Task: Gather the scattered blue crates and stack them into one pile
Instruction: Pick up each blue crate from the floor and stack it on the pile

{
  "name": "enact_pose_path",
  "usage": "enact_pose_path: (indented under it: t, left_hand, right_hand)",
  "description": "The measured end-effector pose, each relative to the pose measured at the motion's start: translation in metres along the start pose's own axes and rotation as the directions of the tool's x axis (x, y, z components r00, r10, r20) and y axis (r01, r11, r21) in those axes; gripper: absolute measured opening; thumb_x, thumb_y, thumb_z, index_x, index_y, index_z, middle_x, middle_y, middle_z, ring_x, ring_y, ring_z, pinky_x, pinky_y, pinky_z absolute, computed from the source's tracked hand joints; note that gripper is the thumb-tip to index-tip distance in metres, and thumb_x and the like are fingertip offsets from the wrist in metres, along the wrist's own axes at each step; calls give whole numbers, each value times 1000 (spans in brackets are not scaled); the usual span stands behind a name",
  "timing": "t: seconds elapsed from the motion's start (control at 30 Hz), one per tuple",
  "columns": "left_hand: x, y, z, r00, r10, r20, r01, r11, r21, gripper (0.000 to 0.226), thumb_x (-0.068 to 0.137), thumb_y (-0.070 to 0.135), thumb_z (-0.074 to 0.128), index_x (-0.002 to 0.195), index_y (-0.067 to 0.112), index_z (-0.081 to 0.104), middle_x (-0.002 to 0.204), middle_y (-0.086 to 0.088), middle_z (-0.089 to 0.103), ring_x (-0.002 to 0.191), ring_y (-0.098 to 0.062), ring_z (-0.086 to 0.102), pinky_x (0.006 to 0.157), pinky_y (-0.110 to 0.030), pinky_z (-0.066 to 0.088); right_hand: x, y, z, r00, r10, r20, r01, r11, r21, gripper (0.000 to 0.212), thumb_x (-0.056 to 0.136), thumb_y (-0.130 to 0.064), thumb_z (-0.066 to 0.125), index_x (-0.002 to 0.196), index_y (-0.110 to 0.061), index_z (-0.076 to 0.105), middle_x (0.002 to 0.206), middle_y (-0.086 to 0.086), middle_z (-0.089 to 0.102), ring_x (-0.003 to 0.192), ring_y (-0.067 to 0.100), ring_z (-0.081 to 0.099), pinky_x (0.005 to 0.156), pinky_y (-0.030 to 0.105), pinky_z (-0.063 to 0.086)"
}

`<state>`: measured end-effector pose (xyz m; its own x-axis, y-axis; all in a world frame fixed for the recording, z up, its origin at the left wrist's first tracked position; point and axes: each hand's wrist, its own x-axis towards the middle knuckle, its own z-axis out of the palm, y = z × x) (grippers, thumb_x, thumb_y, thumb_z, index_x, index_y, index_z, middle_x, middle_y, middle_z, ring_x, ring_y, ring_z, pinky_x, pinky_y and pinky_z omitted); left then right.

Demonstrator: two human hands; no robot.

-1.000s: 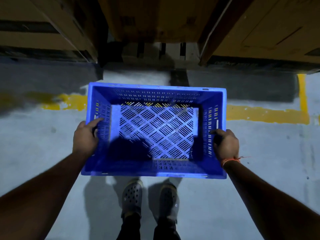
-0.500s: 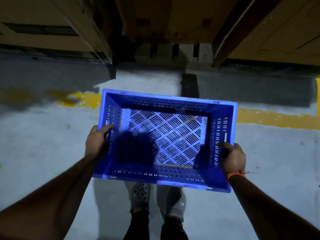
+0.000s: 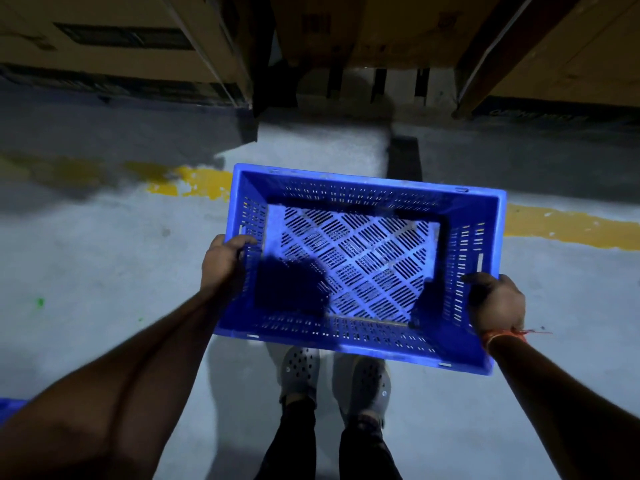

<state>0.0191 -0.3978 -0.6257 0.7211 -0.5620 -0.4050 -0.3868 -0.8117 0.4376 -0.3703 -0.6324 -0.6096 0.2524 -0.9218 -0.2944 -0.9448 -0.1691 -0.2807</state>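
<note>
Your left hand (image 3: 223, 263) clamps the left wall of the blue crate (image 3: 367, 202), fingers curled over its rim; the empty crate hangs tilted above your shoes (image 3: 299, 374) and the grey floor (image 3: 104, 271); your right hand (image 3: 495, 303) grips the right wall.

floor (image 3: 104, 258): grey concrete | yellow line (image 3: 568, 225) | shoes (image 3: 299, 375)

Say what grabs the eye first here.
The bright blue crate, centre frame, empty and held above the floor by the left hand and right hand on its short sides. Then the yellow line across the grey floor behind it.
</note>
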Motion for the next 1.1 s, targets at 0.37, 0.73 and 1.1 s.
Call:
enact_pose_path:
  t: [0.37,0.73,1.1]
  left_hand:
    - [-1,-3,8,999,30,-27,-29,999,28,41,84,19,45,116,28,68,105,-12,55,92,-34,62,86,-31,49]
    - [3,-19,-2,997,70,-27,-66,987,148,44,90,6,50,129,23,63,114,-20,54,99,-41,60,91,-36,47]
    - [3,-17,5,998,54,-11,-52,989,141,45,85,2,51,120,26,62,118,-18,51,101,-43,59,89,-42,49]
  right_hand:
    - [1,2,0,1000,-12,-4,12,1000,-28,28,78,1,63,97,-16,75,89,21,60,80,46,63,78,42,51]
    - [4,-9,13,999,-4,40,4,1000,-12,31,82,-1,58,101,-17,75,98,21,61,89,45,62,85,40,49]
    - [0,-12,18,999,34,21,-34,999,11,31,81,1,59,102,-17,73,115,20,58,99,46,60,89,42,50]
